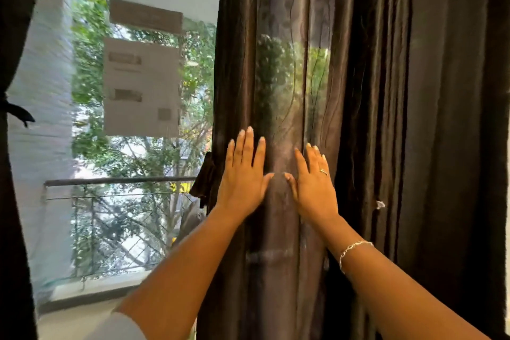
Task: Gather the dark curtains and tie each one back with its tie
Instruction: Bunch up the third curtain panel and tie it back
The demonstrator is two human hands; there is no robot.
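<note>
A dark brown curtain [372, 91] hangs in folds over the right half of the view. My left hand [242, 174] lies flat on it near its left edge, fingers straight and pointing up. My right hand [314, 182], with a ring and a wrist bracelet, lies flat beside it, thumbs almost meeting. A dark strip of cloth [205, 179], which may be the tie, hangs at the curtain's left edge just left of my left hand. A second dark curtain [13, 174] fills the far left edge, with a dark tie end [20, 116] sticking out from it.
Between the curtains is a large window [132, 174] with papers [140, 85] stuck on the glass. Outside are a balcony railing [118, 182] and green trees. A pale floor strip [82, 320] shows at the bottom left.
</note>
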